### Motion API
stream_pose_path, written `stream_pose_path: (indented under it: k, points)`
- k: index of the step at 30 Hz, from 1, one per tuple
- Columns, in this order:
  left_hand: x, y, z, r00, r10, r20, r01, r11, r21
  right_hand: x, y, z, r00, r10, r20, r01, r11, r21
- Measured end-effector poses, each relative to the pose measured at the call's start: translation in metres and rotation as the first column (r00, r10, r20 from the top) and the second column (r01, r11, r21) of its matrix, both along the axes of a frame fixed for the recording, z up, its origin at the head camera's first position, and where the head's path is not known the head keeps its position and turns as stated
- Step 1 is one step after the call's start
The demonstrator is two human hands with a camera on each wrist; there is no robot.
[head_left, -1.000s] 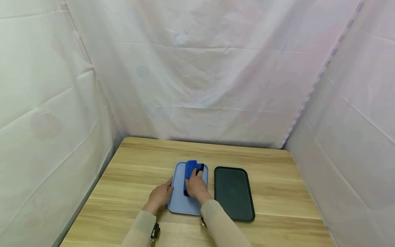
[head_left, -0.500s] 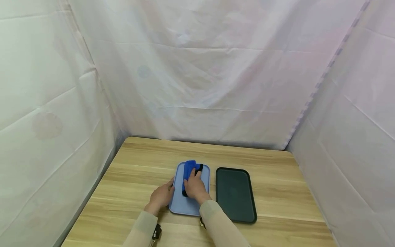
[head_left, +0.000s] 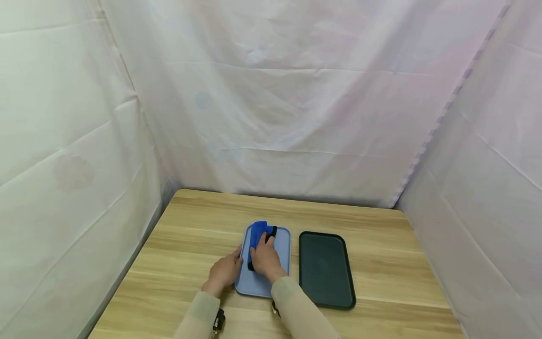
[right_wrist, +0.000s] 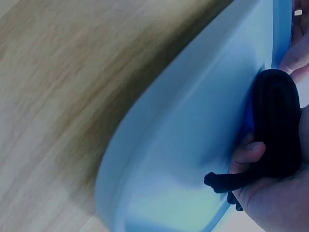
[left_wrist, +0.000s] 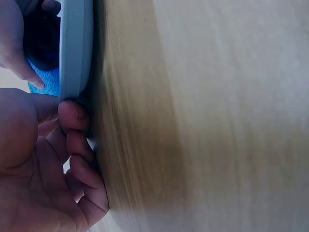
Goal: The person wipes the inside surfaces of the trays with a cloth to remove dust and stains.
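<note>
A light blue rectangular tray (head_left: 282, 247) lies on the wooden table. My left hand (head_left: 224, 271) holds its left edge; in the left wrist view, curled fingertips (left_wrist: 75, 116) meet the tray's rim (left_wrist: 75, 53). On the tray is a folded blue cloth with black edging (head_left: 257, 231), which my right hand (head_left: 266, 259) grips and presses against the surface. From the right wrist, the cloth's black rolled edge (right_wrist: 276, 121) shows between fingers and palm. The hand covers part of the cloth.
A dark green tray (head_left: 326, 270) lies just right of the blue one, with a narrow gap between. Pale curtains (head_left: 288, 108) enclose the table (head_left: 203, 212) at the back and both sides.
My right hand and the cloth have slid a little left across the blue tray. The left hand keeps its place at the edge. The head view has shifted slightly.
</note>
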State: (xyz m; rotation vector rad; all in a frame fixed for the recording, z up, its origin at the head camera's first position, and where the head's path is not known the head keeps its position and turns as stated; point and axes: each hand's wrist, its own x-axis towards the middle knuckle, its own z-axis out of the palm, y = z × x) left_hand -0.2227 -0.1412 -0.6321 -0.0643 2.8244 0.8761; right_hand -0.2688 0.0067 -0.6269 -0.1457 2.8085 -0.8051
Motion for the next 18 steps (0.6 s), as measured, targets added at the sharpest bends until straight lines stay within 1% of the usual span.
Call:
stream_pose_path:
  k: [2, 4, 9, 13, 18]
  points:
    - [0.0, 0.0, -0.001, 1.0, 0.003, -0.001, -0.003, 1.0, -0.004, 0.001, -0.002, 0.0, 1.0, -0.004, 0.006, 0.004, 1.0, 0.0]
    - [0.0, 0.001, -0.002, 1.0, -0.007, -0.012, 0.007, 1.0, -0.008, 0.002, -0.004, 0.001, 1.0, -0.011, 0.01, 0.011, 1.0, 0.001]
    - [-0.001, 0.002, -0.003, 1.0, -0.011, -0.005, 0.011, 1.0, -0.02, 0.002, -0.008, 0.001, 1.0, -0.006, 0.014, 0.006, 1.0, 0.001]
    - [0.0, 0.002, -0.002, 1.0, -0.008, 0.008, 0.008, 1.0, -0.02, 0.002, -0.011, -0.001, 1.0, -0.002, 0.015, 0.002, 1.0, -0.005]
    - [0.001, 0.001, -0.002, 1.0, 0.009, 0.004, -0.009, 1.0, -0.028, 0.005, -0.016, 0.0, 1.0, -0.014, 0.01, 0.014, 1.0, -0.007]
